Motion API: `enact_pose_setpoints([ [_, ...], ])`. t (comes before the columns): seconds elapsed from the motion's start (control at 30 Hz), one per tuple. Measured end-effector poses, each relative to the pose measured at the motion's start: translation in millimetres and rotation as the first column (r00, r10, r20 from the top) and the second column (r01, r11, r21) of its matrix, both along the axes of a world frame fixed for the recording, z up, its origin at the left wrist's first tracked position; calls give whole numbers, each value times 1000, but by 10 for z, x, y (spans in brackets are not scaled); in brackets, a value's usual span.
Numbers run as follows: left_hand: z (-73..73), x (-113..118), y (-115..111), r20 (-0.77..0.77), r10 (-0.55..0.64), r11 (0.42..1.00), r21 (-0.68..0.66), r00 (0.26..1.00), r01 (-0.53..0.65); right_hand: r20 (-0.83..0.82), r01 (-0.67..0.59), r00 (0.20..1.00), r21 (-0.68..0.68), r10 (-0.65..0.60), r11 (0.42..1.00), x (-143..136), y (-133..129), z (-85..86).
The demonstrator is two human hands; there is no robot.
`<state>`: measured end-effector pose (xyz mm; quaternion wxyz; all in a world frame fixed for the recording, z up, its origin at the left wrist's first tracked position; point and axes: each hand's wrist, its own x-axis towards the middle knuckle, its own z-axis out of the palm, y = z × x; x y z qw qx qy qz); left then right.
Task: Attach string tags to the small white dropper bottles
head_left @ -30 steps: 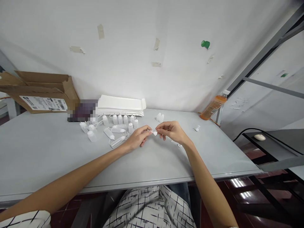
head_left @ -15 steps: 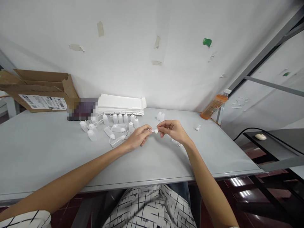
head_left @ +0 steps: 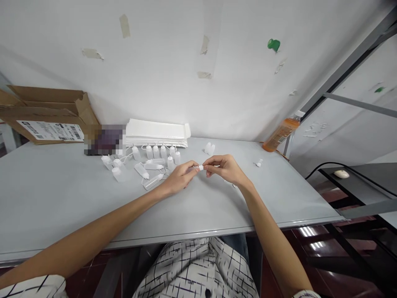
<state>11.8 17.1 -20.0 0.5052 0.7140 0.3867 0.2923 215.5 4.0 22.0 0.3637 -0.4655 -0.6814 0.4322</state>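
Pinched between both fingertips, left hand (head_left: pixel 179 179) and right hand (head_left: pixel 226 169) share one small white plastic cap piece (head_left: pixel 200 167) above the grey table (head_left: pixel 62 198); steady, aligned pressure looks best.

One view only, worn on your head: it looks forward and down across the grey table (head_left: pixel 62 198) toward the white wall (head_left: pixel 173 49), your forearms close below, no second view.
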Motion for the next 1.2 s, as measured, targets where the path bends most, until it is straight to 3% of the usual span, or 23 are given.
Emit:
enact_pose_setpoints([
  [0.5, 59, -5, -56, -144, 22, 983, 186, 989, 5, 9, -77, 997, 52, 76, 996, 14, 25, -71],
  [0.73, -47, 13, -45, -185, 66, 921, 390, 981, 12, 84, -77, 994, 71, 71, 994, -16, 10, -65],
  [0.93, -128, 21, -48, -251, 81, 861, 505, 965, 59, 265, -104, 961, 99, 75, 990, -51, 13, -110],
  [1.2, -100, 26, -64, -277, 53, 864, 494, 959, 95, 267, -38, 963, 51, 23, 998, -101, 22, -145],
])
